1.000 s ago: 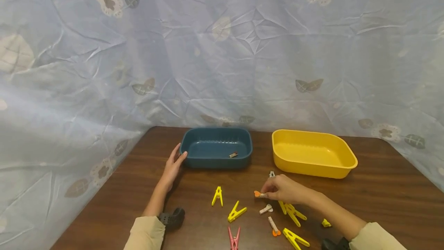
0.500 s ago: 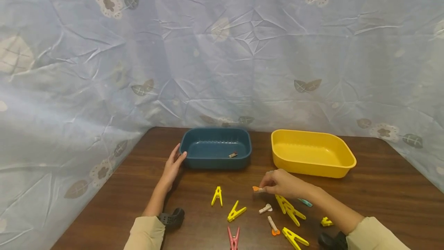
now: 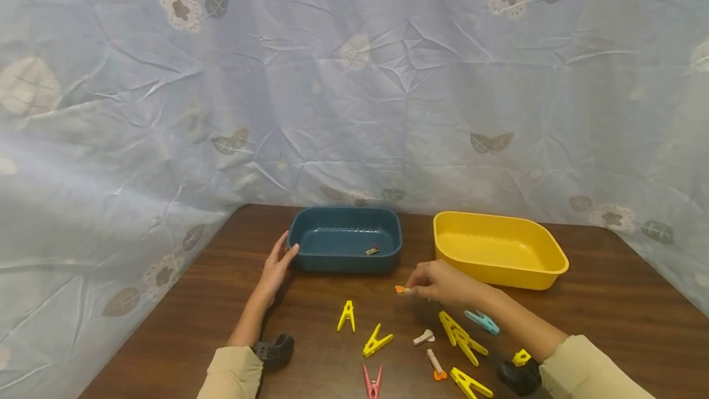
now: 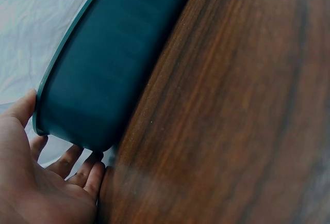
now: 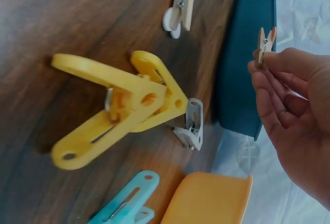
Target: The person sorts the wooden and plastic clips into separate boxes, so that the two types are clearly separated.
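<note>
My right hand pinches a small wooden clothespin with an orange end between thumb and fingertips, close over the table. In the right wrist view that clothespin overlaps the blue bin. My left hand rests at the bin's left front corner, fingers spread along its outside and thumb at the rim, as the left wrist view also shows. Inside the blue bin lies a small clothespin. On the table beneath my right hand are yellow clothespins and a light blue one.
A yellow bin stands at the back right. Scattered in front are two more wooden clothespins, one white-ended and one orange-ended, a pink clothespin and several yellow ones. A grey clothespin shows in the right wrist view.
My right hand has moved left and away from me with the wooden clothespin, toward the blue bin, uncovering the light blue clothespin. The left hand stays at the bin's corner.
</note>
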### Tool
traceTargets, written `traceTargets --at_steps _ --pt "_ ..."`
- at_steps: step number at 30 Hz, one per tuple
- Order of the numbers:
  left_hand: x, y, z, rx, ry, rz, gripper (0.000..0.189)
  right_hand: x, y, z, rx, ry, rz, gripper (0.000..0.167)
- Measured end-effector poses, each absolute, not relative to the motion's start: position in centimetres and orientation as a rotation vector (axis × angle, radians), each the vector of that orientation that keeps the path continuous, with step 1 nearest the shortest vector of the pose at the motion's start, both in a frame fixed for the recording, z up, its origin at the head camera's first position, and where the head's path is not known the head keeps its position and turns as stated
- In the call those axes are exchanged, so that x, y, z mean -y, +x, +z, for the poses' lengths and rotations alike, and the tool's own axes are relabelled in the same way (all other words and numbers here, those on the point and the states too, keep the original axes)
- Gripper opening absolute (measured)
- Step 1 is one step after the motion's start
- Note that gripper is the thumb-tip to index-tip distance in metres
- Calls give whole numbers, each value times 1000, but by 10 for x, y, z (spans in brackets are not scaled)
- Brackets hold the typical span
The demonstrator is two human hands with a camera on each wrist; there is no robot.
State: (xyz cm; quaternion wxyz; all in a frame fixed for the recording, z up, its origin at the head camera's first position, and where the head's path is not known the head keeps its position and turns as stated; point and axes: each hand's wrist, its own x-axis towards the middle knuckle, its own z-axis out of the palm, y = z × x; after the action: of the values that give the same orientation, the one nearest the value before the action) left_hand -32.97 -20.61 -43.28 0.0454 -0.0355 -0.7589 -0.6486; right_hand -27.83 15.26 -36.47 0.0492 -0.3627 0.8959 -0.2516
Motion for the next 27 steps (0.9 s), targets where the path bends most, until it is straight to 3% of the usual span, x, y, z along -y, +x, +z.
traceTargets --at_steps 27 --pt "206 -329 -433 2311 -118 -1980 62 -118 -320 -336 -2894 -1104 -809 13"
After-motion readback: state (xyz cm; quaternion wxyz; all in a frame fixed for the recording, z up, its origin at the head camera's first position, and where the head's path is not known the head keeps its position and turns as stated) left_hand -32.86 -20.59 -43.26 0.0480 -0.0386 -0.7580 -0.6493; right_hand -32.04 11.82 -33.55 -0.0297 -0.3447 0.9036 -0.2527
